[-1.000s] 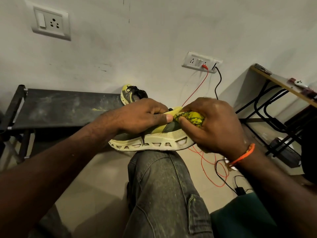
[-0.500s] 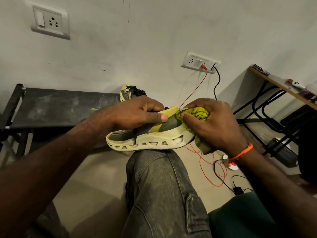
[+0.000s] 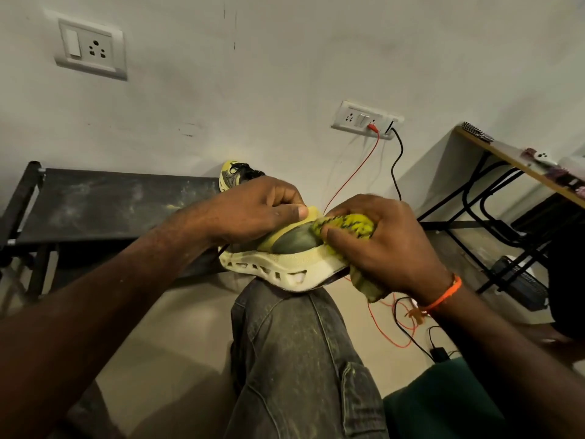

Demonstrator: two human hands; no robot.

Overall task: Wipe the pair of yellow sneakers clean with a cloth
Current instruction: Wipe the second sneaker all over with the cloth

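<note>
A yellow and grey sneaker (image 3: 285,255) with a pale cut-out sole rests on my raised knee (image 3: 285,312). My left hand (image 3: 256,210) grips its upper from above, thumb on the yellow collar. A bunched yellow cloth with black marks (image 3: 348,224) is pressed against the heel end by my right hand (image 3: 386,245), which is closed around it; a tail of cloth hangs below the palm. The second sneaker (image 3: 237,177) stands on the dark bench behind, mostly hidden by my left hand.
A dusty black bench (image 3: 110,201) runs along the wall at left. Red and black cables (image 3: 392,318) drop from a wall socket (image 3: 364,120) to the floor by a charger. A desk with black legs (image 3: 506,160) stands at right.
The sneaker has tilted, its heel end dropping lower on my knee. My right hand with the cloth has slid along the heel area. My left hand keeps its grip.
</note>
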